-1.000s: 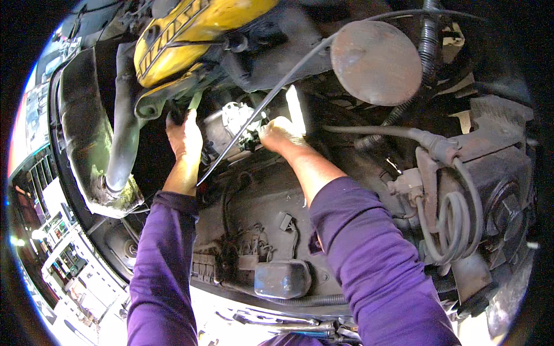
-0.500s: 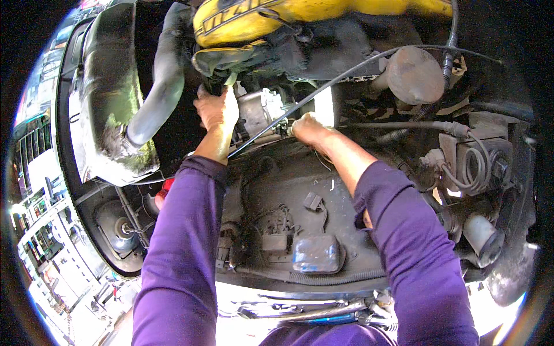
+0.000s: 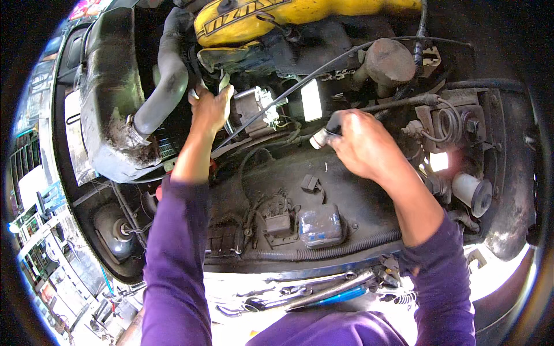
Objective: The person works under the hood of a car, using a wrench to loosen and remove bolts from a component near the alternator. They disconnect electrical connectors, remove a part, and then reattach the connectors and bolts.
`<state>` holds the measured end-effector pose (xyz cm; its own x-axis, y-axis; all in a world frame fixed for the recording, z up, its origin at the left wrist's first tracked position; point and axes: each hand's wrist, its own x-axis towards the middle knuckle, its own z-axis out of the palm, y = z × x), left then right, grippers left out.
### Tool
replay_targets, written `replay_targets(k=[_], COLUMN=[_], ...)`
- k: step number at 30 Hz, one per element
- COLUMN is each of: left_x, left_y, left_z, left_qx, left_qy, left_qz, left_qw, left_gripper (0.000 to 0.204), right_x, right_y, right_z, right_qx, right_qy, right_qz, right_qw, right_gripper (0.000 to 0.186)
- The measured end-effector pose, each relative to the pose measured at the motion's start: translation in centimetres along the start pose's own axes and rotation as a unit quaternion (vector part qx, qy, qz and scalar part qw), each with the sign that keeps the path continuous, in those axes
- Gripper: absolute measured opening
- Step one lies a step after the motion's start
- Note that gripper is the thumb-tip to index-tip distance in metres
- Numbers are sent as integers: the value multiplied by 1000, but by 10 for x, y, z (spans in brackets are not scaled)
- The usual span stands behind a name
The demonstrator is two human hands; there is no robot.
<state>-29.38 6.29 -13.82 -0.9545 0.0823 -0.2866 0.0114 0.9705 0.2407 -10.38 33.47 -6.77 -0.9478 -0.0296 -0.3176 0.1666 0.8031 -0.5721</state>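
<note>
Purple sleeves (image 3: 176, 259) lead to two bare hands, which work below a yellow engine cover (image 3: 323, 16). The left hand (image 3: 210, 108) is raised into the dark gap beside a grey metal unit (image 3: 247, 109); its fingers are bent inward, but the tips are hidden, so I cannot tell what they hold. The right hand (image 3: 363, 144) has its fingers curled close together, and thumb and forefinger seem to pinch a small piece, dark with a silver end (image 3: 318, 139). This piece is in the air to the right of the metal unit, apart from it, above a dark panel (image 3: 277, 187).

To do this step well, in my judgement, the left hand should keep its place steady, while the right hand carries the piece with a firm pinch, because a small round thing could slip and be lost among the parts below. It is also wise to pass carefully by the thin cable (image 3: 311, 78), which crosses in front of the unit, and not to hook it with the wrist.
</note>
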Motion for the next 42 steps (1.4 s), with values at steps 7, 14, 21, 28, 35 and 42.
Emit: replay_targets(k=[7,14,21,28,35,42], left_x=[-192,-187,-147,-138,-124,-135], left_y=[91,99,78,84,73,71], left_z=[-56,-49,-33,-23,-5,-12], left_qx=[-214,-155,-39,-26,-56,-6], left_qy=[-58,-225,-275,-322,-363,-290], left_qz=[318,264,197,201,158,145], left_qw=[922,925,940,925,916,946], left_gripper=[59,46,50,53,45,35], right_x=[-31,-73,-97,-85,-82,-82], right_y=[-21,-22,7,7,9,6], right_z=[-24,-42,-49,-59,-53,-50], right_qx=[160,196,139,250,327,287], right_qy=[-14,-101,-116,-171,-217,-194], right_qz=[-22,-36,-57,34,-27,-37], right_qw=[987,975,982,952,919,937], right_gripper=[22,27,12,34,36,36])
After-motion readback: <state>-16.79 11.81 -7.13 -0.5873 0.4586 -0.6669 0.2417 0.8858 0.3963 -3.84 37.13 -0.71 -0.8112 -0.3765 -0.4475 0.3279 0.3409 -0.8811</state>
